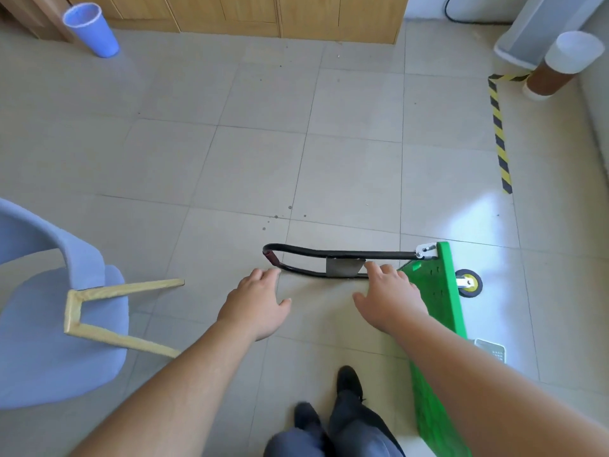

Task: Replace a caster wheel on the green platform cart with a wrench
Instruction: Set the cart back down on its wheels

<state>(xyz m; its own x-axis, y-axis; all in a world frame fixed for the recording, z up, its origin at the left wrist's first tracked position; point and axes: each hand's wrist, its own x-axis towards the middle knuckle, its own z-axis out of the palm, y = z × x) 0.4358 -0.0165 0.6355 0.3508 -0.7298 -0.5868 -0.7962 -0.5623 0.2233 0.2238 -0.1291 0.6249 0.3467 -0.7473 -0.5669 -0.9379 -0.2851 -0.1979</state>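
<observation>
From the head camera: the green platform cart [443,311] stands on its edge on the tiled floor [230,159], at the right, black handle [329,253] folded out leftward. One caster wheel [469,283] sticks out (yellow hub). Left hand [255,306] and right hand [390,300] reach toward the handle, fingers spread, holding nothing. A blue chair [49,324] lies tipped at the left.

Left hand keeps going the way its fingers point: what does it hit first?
Most likely the cart handle: the left hand is open, fingertips aimed up and slightly right at the handle's near end by the red grip. Depth is unclear from one view; it may pass above it.
</observation>
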